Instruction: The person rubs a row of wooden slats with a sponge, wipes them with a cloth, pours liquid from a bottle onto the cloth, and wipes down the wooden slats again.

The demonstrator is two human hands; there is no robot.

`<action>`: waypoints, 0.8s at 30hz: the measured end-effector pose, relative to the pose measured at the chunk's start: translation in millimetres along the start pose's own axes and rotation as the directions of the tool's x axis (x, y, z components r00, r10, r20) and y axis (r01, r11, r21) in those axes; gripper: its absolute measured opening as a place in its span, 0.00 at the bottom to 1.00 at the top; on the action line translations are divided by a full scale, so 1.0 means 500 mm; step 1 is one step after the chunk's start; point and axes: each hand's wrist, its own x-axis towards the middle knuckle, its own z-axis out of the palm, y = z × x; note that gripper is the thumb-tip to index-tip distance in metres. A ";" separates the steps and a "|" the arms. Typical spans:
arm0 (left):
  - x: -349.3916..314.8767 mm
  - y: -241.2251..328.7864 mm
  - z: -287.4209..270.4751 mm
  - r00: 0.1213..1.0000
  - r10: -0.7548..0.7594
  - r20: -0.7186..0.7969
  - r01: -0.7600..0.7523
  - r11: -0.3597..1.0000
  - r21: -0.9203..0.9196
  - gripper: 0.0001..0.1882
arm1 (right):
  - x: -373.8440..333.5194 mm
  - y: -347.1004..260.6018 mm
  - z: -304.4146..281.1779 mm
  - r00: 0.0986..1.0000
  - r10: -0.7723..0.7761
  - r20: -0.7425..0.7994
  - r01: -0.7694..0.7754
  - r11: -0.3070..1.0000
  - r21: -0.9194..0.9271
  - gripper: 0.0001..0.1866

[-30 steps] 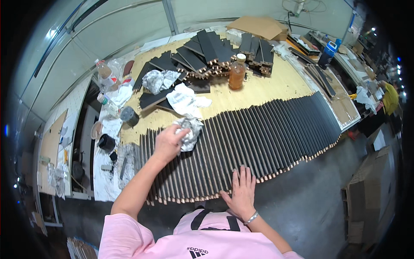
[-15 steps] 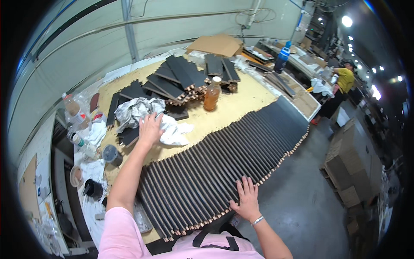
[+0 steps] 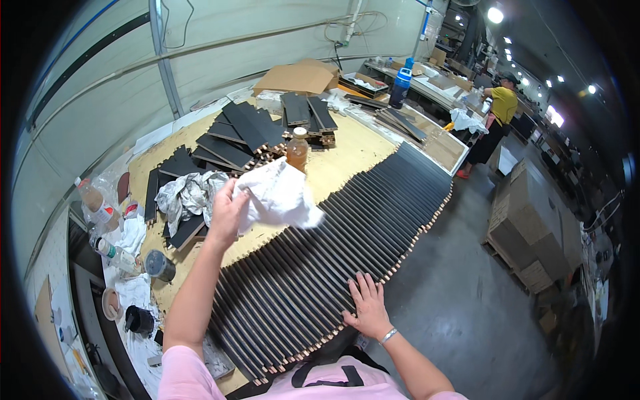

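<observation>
My left hand grips a white cloth, raised over the table beside a crumpled grey-stained rag. The cloth hangs out to the right, its lower corner above the far edge of a long row of black slats. These slats lie side by side, overlapping, with bare wood-coloured ends toward me. My right hand rests with fingers spread on the near ends of the row. Behind the cloth stands a bottle of amber liquid, its lower part hidden.
Loose black boards are piled at the back of the yellowish tabletop. A dark cup, a black pot and plastic bottles line the left side. Cardboard boxes stand on the floor at right. A person in yellow works farther back.
My left hand has picked up the white cloth from next to the stained rag and lifted it rightward. The right hand stays on the slats. The whole view has shifted slightly.
</observation>
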 end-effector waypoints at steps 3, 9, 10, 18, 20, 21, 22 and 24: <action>-0.034 -0.132 0.027 1.000 0.028 0.009 -0.029 0.994 0.106 0.08 | 0.009 -0.002 0.004 0.999 -0.038 0.001 0.038 0.999 0.016 0.56; -0.205 -0.232 0.244 0.782 -0.021 0.623 -0.548 0.454 0.703 0.44 | 0.002 0.042 -0.025 0.999 -0.017 0.044 0.014 0.997 0.073 0.37; -0.242 -0.253 0.238 0.698 -0.022 0.716 -0.652 0.393 0.648 0.43 | 0.012 0.034 -0.034 0.995 -0.032 0.096 0.028 0.998 0.049 0.34; -0.022 -0.270 0.284 0.895 0.336 0.295 -0.411 0.358 0.839 0.25 | 0.035 0.157 -0.102 0.974 -0.192 0.119 0.180 0.979 0.100 0.54; -0.071 -0.261 0.420 0.793 0.231 0.564 -0.608 0.354 0.711 0.28 | 0.069 0.232 -0.128 0.976 -0.162 0.144 0.148 0.984 0.102 0.55; -0.096 -0.262 0.460 0.682 0.098 0.724 -0.700 0.373 0.609 0.29 | 0.091 0.269 -0.140 0.978 -0.133 0.163 0.119 0.988 0.095 0.56; -0.119 -0.269 0.507 0.539 -0.031 0.842 -0.750 0.438 0.496 0.31 | 0.120 0.318 -0.143 0.982 -0.137 0.127 0.123 0.986 0.114 0.57; -0.058 -0.365 0.436 0.678 -0.166 0.716 -0.652 0.313 0.690 0.28 | 0.180 0.397 -0.129 0.980 -0.180 0.079 0.167 0.975 0.149 0.59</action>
